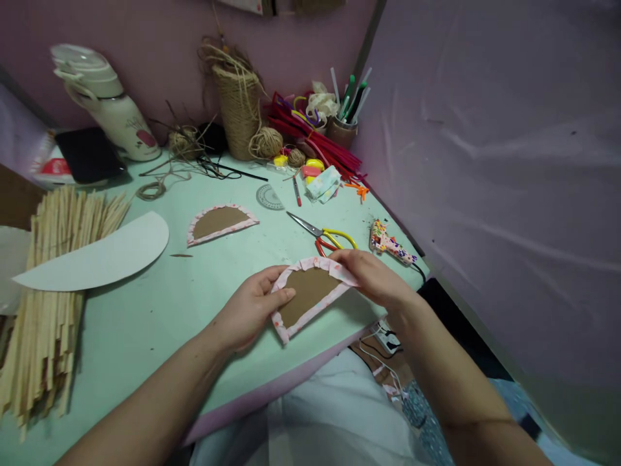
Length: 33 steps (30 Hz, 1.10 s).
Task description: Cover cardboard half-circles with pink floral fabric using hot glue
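Note:
A half-round piece of brown cardboard [308,294], edged with folded pink-and-white patterned fabric, is held above the near edge of the table. My left hand [257,304] grips its left side, thumb on the cardboard face and fingers behind. At the upper right corner, my right hand [366,275] is closed on the fabric edge; its fingertips are partly hidden behind the piece. A second fabric-edged half-round cardboard [220,222] lies flat on the table farther back. Just beyond my right hand lie scissors [317,232] with red and yellow handles.
A patterned glue gun [391,243] rests at the right edge. Wooden sticks [53,310] lie at left beneath a white paper shape [101,255]. Along the back stand a bottle [111,103], a twine spool [237,107] and a pen cup [342,129]. A protractor [269,197] lies mid-table.

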Each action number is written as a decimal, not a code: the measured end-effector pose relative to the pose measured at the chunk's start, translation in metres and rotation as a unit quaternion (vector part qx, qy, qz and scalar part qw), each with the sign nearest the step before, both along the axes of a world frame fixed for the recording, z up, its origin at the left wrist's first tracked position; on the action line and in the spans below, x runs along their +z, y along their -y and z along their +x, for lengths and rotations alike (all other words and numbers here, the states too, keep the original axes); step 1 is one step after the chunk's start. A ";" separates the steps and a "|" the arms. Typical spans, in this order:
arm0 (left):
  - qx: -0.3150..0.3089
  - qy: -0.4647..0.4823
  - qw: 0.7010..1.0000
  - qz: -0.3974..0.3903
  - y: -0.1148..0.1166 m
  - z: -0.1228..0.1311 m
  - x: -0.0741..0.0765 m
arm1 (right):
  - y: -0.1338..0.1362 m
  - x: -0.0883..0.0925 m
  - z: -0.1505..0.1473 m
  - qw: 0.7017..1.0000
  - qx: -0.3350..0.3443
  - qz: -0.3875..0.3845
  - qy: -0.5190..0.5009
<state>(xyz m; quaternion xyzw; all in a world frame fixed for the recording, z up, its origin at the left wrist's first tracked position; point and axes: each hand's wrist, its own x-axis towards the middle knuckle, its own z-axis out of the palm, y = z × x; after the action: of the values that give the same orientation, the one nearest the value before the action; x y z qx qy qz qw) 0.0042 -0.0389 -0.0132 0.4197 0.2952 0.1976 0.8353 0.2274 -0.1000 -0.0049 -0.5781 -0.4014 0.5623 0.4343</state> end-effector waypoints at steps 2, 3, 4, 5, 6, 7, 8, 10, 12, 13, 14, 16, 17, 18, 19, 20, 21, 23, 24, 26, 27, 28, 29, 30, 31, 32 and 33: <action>0.014 0.027 0.999 -0.021 -0.002 0.000 0.000 | -0.001 -0.005 0.006 0.994 -0.007 -0.023 -0.102; 0.018 0.037 0.999 -0.029 -0.002 0.000 0.000 | -0.002 -0.008 0.007 0.989 -0.021 -0.035 -0.139; 0.021 0.046 0.998 -0.038 -0.003 -0.001 0.000 | -0.002 -0.010 0.006 0.985 -0.040 -0.046 -0.163; 0.023 0.051 0.997 -0.045 -0.003 -0.001 0.000 | -0.002 -0.012 0.003 0.981 -0.056 -0.054 -0.178; 0.026 0.055 0.997 -0.051 -0.003 -0.001 0.000 | -0.002 -0.013 -0.001 0.978 -0.068 -0.057 -0.189; 0.029 0.056 0.996 -0.055 -0.003 -0.001 0.000 | -0.002 -0.013 -0.006 0.976 -0.074 -0.057 -0.197; 0.033 0.055 0.996 -0.057 -0.003 -0.001 -0.001 | -0.002 -0.013 -0.010 0.975 -0.078 -0.054 -0.200; 0.042 0.051 0.996 -0.054 -0.003 -0.001 -0.001 | -0.003 -0.009 -0.018 0.978 -0.092 -0.043 -0.181; 0.050 0.050 0.996 -0.047 -0.003 0.000 -0.001 | -0.003 -0.006 -0.021 0.983 -0.117 -0.031 -0.136; 0.052 0.049 0.996 -0.044 -0.002 0.000 -0.001 | -0.003 -0.006 -0.021 0.985 -0.130 -0.025 -0.113; 0.054 0.047 0.997 -0.043 -0.002 0.000 0.000 | -0.003 -0.005 -0.021 0.985 -0.140 -0.019 -0.096; 0.058 0.041 0.997 -0.044 -0.002 0.001 0.000 | -0.002 -0.007 -0.019 0.986 -0.144 -0.005 -0.078; 0.061 0.039 0.996 -0.045 -0.002 0.002 0.001 | -0.002 -0.009 -0.019 0.987 -0.143 0.001 -0.073; 0.064 0.037 0.996 -0.046 -0.002 0.002 0.001 | -0.001 -0.010 -0.018 0.988 -0.143 0.009 -0.066; 0.067 0.037 0.996 -0.046 -0.002 0.002 0.001 | -0.001 -0.011 -0.018 0.988 -0.143 0.017 -0.059; 0.070 0.037 0.996 -0.045 -0.002 0.002 0.002 | -0.002 -0.012 -0.018 0.988 -0.142 0.026 -0.053; 0.074 0.037 0.996 -0.043 -0.002 0.002 0.002 | -0.003 -0.012 -0.018 0.988 -0.142 0.036 -0.047; 0.087 0.038 0.995 -0.036 -0.003 0.002 0.003 | -0.009 -0.011 -0.020 0.988 -0.137 0.059 -0.032; 0.098 0.040 0.994 -0.030 -0.004 0.001 0.004 | -0.014 -0.009 -0.021 0.988 -0.134 0.074 -0.017; 0.127 0.043 0.991 -0.016 -0.008 0.000 0.006 | -0.028 -0.004 -0.025 0.986 -0.125 0.109 0.032; 0.146 0.044 0.988 -0.008 -0.010 -0.001 0.007 | -0.036 -0.001 -0.027 0.983 -0.116 0.126 0.060; 0.167 0.046 0.985 0.001 -0.012 -0.001 0.008 | -0.045 0.001 -0.030 0.981 -0.106 0.141 0.086; 0.189 0.047 0.981 0.010 -0.014 -0.002 0.009 | -0.054 0.003 -0.032 0.978 -0.095 0.154 0.107; 0.212 0.049 0.976 0.020 -0.016 -0.003 0.009 | -0.063 0.005 -0.035 0.975 -0.085 0.165 0.123; 0.233 0.052 0.971 0.029 -0.018 -0.004 0.010 | -0.072 0.006 -0.039 0.972 -0.077 0.174 0.135; 0.250 0.055 0.966 0.039 -0.020 -0.005 0.010 | -0.080 0.007 -0.042 0.970 -0.074 0.182 0.144; 0.264 0.057 0.962 0.046 -0.021 -0.005 0.009 | -0.087 0.007 -0.045 0.969 -0.072 0.186 0.148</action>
<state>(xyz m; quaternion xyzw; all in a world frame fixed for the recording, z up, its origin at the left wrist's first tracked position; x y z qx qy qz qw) -0.0012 -0.0178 -0.0042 0.3533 0.3376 0.4481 0.7486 0.1823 -0.0134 0.0022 -0.5911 -0.5162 0.3532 0.5093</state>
